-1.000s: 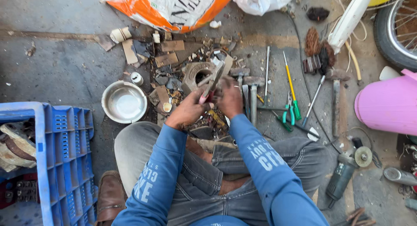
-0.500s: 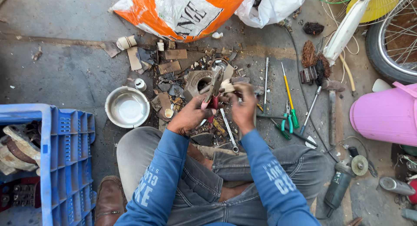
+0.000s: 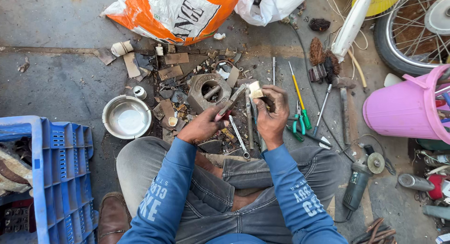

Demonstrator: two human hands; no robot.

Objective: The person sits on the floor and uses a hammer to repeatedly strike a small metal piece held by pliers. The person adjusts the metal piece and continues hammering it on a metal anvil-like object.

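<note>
Your left hand [image 3: 202, 127] is gripping a red-handled tool [image 3: 230, 105], its tip meeting the small pale block [image 3: 256, 90] your right hand [image 3: 273, 113] is pinching closed above your knees. Beyond, a metal housing [image 3: 208, 90] is lying on the floor, a steel bowl [image 3: 126, 116] beside it.

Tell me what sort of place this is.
Most likely an informal floor-level repair workshop, perhaps for cycles. Hand tools lie scattered on the concrete floor, among them a yellow-handled screwdriver; an angle grinder rests nearby, and a spoked wheel stands at the edge.
</note>
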